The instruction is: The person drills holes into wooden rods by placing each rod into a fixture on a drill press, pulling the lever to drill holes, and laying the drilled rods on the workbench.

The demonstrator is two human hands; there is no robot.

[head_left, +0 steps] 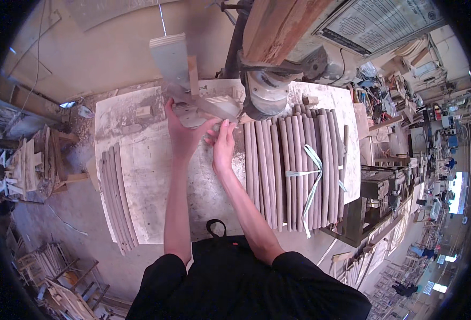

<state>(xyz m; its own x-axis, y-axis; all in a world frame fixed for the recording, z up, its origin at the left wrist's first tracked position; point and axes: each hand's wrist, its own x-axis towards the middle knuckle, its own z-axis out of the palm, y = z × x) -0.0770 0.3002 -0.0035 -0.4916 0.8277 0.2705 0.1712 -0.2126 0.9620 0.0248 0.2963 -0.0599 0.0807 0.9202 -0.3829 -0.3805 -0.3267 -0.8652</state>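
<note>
Wood strip (210,106) slants across the far side of the table (155,186), up by a plywood block (222,100). The left hand (184,130) is spread wide, with its fingers by the strip's left end. The right hand (223,141) is half curled near the other end. It is blurry, so I cannot tell if either one grips tight. If the hold is loose, the strip could slip and come out crooked. A grey machine head (267,96) hangs just to the right; if it has a moving part, fingers that stray could get hurt. The right arm is close to a pile of round sticks (264,165), so a bump could roll some. Loose sticks (119,197) on the left poke past the edge, and a knock could tip them off.
</note>
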